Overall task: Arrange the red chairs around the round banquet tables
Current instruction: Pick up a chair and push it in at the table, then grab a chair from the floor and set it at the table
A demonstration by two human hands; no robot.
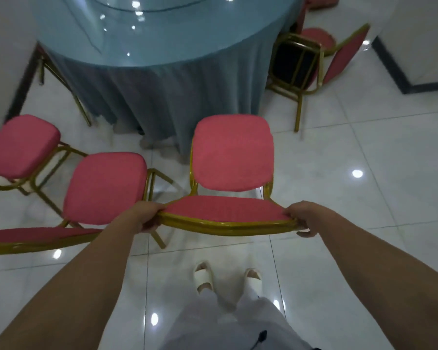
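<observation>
A red chair (232,152) with a gold frame stands in front of me, its seat facing the round banquet table (162,34) with its blue-grey cloth. My left hand (147,215) grips the left corner of the chair's backrest top. On the right corner of the same backrest my right hand (300,215) has its fingers curled over the gold rail. The front of the seat is close to the hanging tablecloth.
Two more red chairs stand to the left, one (104,188) right beside mine and another (20,145) further left. A tipped chair (311,61) lies by the table's right side. White walls with dark skirting close in at both back corners. My feet (225,276) stand on glossy white tiles.
</observation>
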